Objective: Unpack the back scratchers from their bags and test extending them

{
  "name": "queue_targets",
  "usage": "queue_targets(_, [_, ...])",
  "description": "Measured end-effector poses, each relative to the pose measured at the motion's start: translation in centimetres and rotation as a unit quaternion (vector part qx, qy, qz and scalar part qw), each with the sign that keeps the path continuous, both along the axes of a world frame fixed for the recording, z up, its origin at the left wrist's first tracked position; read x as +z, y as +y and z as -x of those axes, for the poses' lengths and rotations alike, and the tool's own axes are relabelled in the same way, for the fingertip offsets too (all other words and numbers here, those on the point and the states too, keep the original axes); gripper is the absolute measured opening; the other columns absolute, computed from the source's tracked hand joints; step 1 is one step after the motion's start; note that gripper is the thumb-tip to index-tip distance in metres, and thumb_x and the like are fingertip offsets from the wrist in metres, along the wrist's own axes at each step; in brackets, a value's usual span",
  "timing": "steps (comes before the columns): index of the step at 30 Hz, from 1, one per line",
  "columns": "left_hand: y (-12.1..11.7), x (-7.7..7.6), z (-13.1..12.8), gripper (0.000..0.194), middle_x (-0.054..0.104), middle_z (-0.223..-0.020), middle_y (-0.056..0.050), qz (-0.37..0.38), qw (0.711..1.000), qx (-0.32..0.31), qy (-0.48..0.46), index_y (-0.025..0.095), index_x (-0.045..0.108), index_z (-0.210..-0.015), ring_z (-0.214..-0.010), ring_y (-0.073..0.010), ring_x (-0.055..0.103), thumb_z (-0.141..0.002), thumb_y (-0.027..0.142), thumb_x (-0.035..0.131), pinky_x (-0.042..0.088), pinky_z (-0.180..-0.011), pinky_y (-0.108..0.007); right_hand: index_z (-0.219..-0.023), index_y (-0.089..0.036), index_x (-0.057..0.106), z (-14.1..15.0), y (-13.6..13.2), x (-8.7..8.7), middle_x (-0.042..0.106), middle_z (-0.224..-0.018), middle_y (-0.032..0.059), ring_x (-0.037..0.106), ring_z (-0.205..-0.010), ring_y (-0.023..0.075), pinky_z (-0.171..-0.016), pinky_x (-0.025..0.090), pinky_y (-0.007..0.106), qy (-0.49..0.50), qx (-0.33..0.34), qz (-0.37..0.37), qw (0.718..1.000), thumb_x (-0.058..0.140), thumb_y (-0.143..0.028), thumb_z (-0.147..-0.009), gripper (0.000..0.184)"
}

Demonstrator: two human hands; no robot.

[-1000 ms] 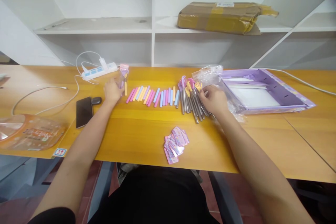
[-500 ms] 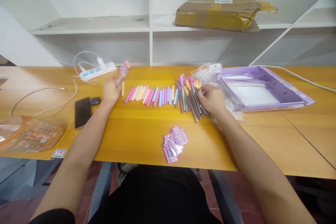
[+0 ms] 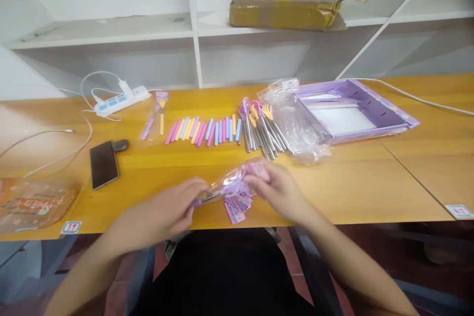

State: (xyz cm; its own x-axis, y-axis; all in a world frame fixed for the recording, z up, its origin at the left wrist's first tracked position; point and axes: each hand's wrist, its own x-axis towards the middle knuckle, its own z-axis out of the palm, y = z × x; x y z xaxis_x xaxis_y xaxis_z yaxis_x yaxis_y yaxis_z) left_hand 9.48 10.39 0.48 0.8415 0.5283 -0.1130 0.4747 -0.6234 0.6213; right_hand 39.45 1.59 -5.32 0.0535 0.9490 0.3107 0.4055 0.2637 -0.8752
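Purple claw point(image 3: 232, 187), seen through a clear pouch point(image 3: 237, 176), is held at a slant above the bench point(image 3: 355, 177), on the near side of the heap point(image 3: 262, 136) of metal-rodded claws. The left hand point(image 3: 172, 207), near and left of the heap, has its fingers curled close on the handle end; blur hides exactly how they meet. The right hand point(image 3: 277, 185), straight in front of the heap, has its fingers pinched on the pouch's pink top.

Partly hidden below the claw, printed cards point(image 3: 235, 216) lie fanned over one another, also in front of the heap. Well left of the heap and nearer are a number tag point(image 3: 71, 227), an orange pack point(image 3: 37, 202) and a phone point(image 3: 104, 164) with a dark mouse point(image 3: 120, 145) beside it.

Sticks point(image 3: 202, 131) in pink, yellow, blue and purple run in a row leftward from the heap; beyond the row's far end lies a bagged set point(image 3: 162, 123). Crumpled bags point(image 3: 311, 138) sit just right of the heap, then a purple tray point(image 3: 385, 108). Farther back are a power strip point(image 3: 122, 101), left of the heap, and a taped carton point(image 3: 285, 12), shelved above and behind it.
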Motion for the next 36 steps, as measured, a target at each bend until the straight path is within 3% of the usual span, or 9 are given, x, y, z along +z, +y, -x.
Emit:
queue_targets(2, [-1.7,-2.0,-0.4,0.04,0.076,-0.125,-0.006,0.023,1.0,-0.008,0.016,0.037,0.065,-0.141,-0.106,-0.0268,0.074,-0.103,0.027,0.062,0.06,-0.092,-0.038,-0.099,-0.023,0.073,2.7,-1.6,-1.6,0.075,-0.086,0.0028,0.072,-0.074,0.0192,-0.07,0.062,0.033,0.03,0.012,0.007,0.999,0.071,-0.041,-0.108,0.021])
queue_targets(5, [-2.2,-4.4,-2.0,0.034,0.075,-0.133,-0.008,0.046,0.999,0.01,-0.008,0.032,0.061,-0.141,-0.116,-0.0291,0.074,-0.11,0.045,0.062,0.057,-0.098,-0.04,-0.104,-0.024,0.075,5.0,-2.1,-3.1,0.077,-0.093,0.0053,0.074,-0.08,0.0203,-0.076,0.064,0.036,0.009,0.035,-0.037,0.999,0.067,-0.034,-0.111,0.014])
queue_targets(9, [-2.2,-6.1,-3.4,0.032,0.077,-0.127,-0.005,0.071,0.996,0.038,-0.025,0.031,0.061,-0.138,-0.107,-0.0265,0.076,-0.114,0.051,0.056,0.056,-0.093,-0.037,-0.112,-0.026,0.069,5.1,-1.6,-4.0,0.076,-0.091,0.0041,0.074,-0.076,0.0197,-0.068,0.064,0.033,-0.029,-0.012,-0.073,0.997,0.067,-0.031,-0.11,0.006])
queue_targets(12, [-2.5,-7.0,-3.1,0.036,0.078,-0.121,-0.004,0.091,0.994,0.04,-0.036,0.031,0.06,-0.142,-0.099,-0.024,0.076,-0.11,0.048,0.061,0.055,-0.087,-0.034,-0.131,-0.028,0.059,4.4,-1.7,-5.1,0.078,-0.098,0.0032,0.076,-0.07,0.017,-0.058,0.063,0.028,-0.013,-0.053,-0.097,0.994,0.065,-0.027,-0.11,0.022])
queue_targets(14, [-2.6,-7.5,-2.7,0.041,0.078,-0.121,-0.004,0.101,0.993,0.042,-0.046,0.031,0.059,-0.146,-0.096,-0.0229,0.075,-0.108,0.046,0.065,0.055,-0.086,-0.033,-0.134,-0.028,0.057,3.9,-1.8,-5.9,0.078,-0.103,0.0041,0.078,-0.075,0.0171,-0.063,0.065,0.028,-0.035,-0.065,-0.127,0.989,0.061,-0.02,-0.11,0.025])
queue_targets(18, [-2.6,-8.0,-2.3,0.052,0.078,-0.13,-0.005,0.117,0.991,0.042,-0.052,0.032,0.054,-0.156,-0.104,-0.0246,0.077,-0.108,0.048,0.065,0.057,-0.091,-0.035,-0.12,-0.027,0.066,2.7,-1.7,-6.5,0.076,-0.11,0.0079,0.079,-0.097,0.021,-0.081,0.068,0.034,-0.121,-0.017,-0.177,0.977,0.058,-0.012,-0.108,0.022])
queue_targets(22, [-2.5,-7.9,-2.4,0.059,0.076,-0.141,-0.006,0.127,0.99,0.031,-0.055,0.034,0.045,-0.164,-0.113,-0.0258,0.077,-0.11,0.049,0.062,0.058,-0.099,-0.037,-0.125,-0.028,0.068,2.4,-1.4,-5.8,0.073,-0.118,0.0105,0.076,-0.107,0.0236,-0.089,0.068,0.04,-0.145,0.001,-0.218,0.965,0.055,-0.006,-0.107,0.031])
queue_targets(29, [-2.4,-7.6,-2.6,0.058,0.076,-0.141,-0.006,0.123,0.991,0.024,-0.055,0.033,0.046,-0.165,-0.112,-0.026,0.078,-0.111,0.048,0.061,0.059,-0.103,-0.038,-0.132,-0.028,0.065,2.6,-1.3,-5.0,0.072,-0.119,0.0116,0.076,-0.098,0.0251,-0.073,0.067,0.038,-0.098,-0.016,-0.137,0.986,0.069,-0.017,-0.103,0.031])
queue_targets(36, [-2.3,-8.0,-2.4,0.058,0.069,-0.157,-0.007,0.125,0.99,0.007,-0.057,0.036,0.045,-0.167,-0.124,-0.027,0.076,-0.112,0.047,0.059,0.058,-0.111,-0.04,-0.116,-0.027,0.064,2.1,-1.1,-4.8,0.07,-0.115,0.0094,0.074,-0.103,0.0232,-0.077,0.065,0.036,-0.072,-0.026,-0.119,0.99,0.064,-0.016,-0.106,0.014])
